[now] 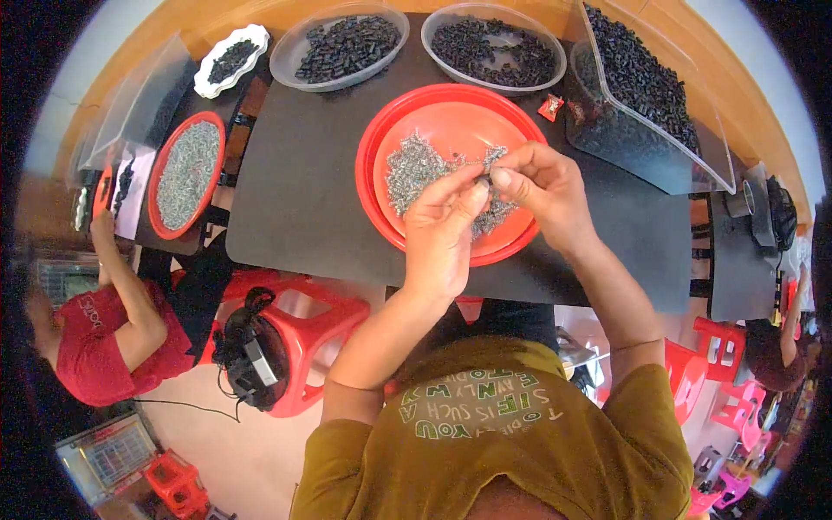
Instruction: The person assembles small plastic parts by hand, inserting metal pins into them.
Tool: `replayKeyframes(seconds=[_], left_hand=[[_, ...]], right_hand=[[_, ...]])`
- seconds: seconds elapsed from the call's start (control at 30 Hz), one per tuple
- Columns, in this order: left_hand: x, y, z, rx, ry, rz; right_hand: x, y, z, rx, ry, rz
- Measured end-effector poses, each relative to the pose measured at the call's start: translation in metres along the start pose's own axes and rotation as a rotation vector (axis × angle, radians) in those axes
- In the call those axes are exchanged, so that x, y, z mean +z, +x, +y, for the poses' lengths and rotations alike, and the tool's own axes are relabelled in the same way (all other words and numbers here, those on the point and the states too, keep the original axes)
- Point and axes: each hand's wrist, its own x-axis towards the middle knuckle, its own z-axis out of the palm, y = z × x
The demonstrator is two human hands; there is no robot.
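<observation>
My left hand [440, 234] and my right hand [548, 186] meet over a red basin [371, 173], both closed in a pinch. Between the fingertips is a tiny dark piece [485, 176], mostly covered by the thumbs; its kind cannot be made out. Beneath the hands lies a heap of small silvery metal parts [416, 172], too fine to tell whether springs or screws. The heap spreads across the basin's floor, partly hidden by my hands.
Two clear round trays [299, 78] [426, 39] with small black parts stand along the table's [299, 182] far side. A clear bin [641, 143] of black parts is at far right, near a red wrapped packet [550, 107]. Leftward, a person [117, 334] sits by a red-rimmed tray [156, 195] of silvery parts.
</observation>
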Motion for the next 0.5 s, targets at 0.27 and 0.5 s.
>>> replayKeyframes(seconds=[0.27,0.5], left_hand=[[-0.002,0.001,0.002,0.103,0.278,0.000],[-0.008,0.005,0.002,0.109,0.366,-0.053]], right_hand=[[-0.013,0.004,0.007,0.252,0.196,-0.170],[-0.010,0.002,0.020,0.206,0.151,-0.186]])
